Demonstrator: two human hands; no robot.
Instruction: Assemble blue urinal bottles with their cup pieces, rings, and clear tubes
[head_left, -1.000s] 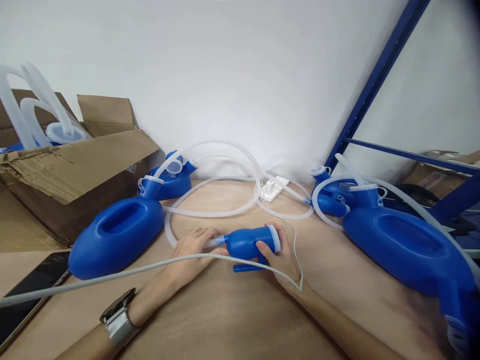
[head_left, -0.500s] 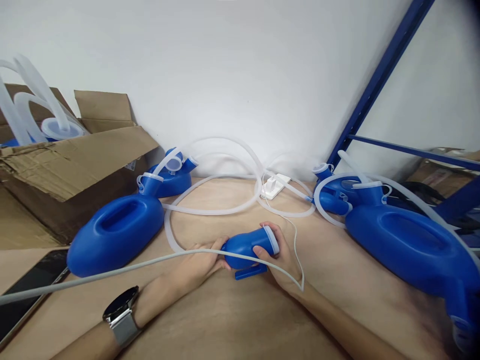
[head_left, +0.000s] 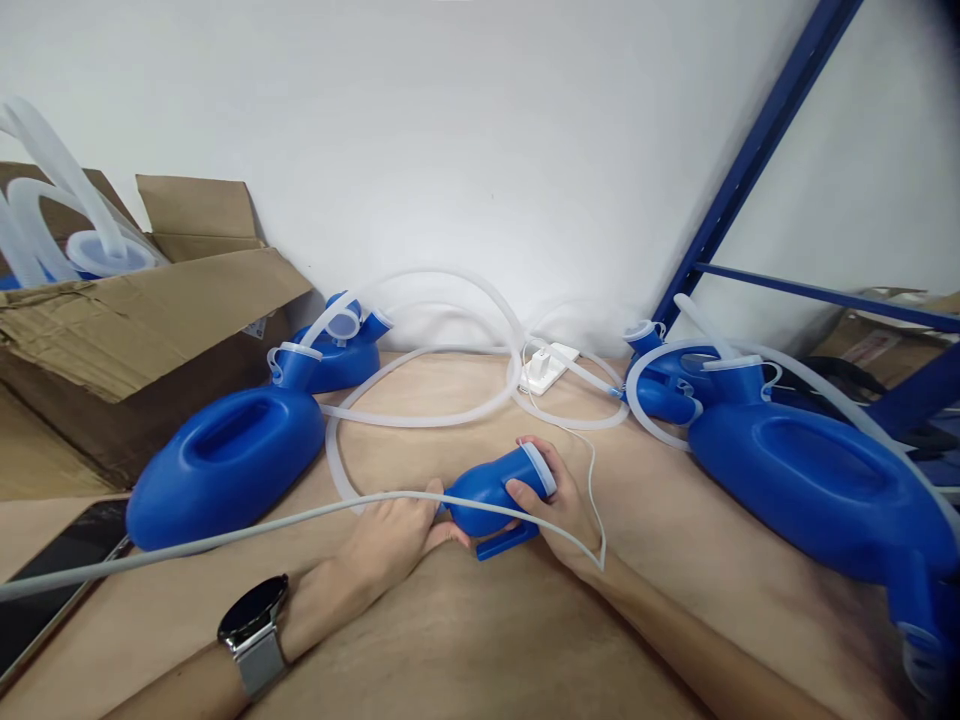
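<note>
The blue funnel (head_left: 487, 492) lies low in the middle of the table (head_left: 465, 650), held by both hands. Its long axis runs from 8 o'clock, the narrow end, to 2 o'clock, the white-rimmed mouth. The right hand (head_left: 561, 508) wraps around the wide end from the 3 o'clock side, fingers curled over the body. The left hand (head_left: 390, 535) meets the narrow end from 8 o'clock, thumb and fingers pinched close about it; whether they also grip the tube (head_left: 332, 468) cannot be told, since the hand hides the joint. That tube loops away toward 11 o'clock. A grey cable (head_left: 225, 537) crosses over the left hand and in front of the funnel. The left bottle (head_left: 225, 462) sits at 9 o'clock, the right bottle (head_left: 810, 495) at 3 o'clock, both well apart from the hands. A cardboard box (head_left: 135, 330) stands at 10 o'clock and a phone (head_left: 52, 580) lies at 8 o'clock.
</note>
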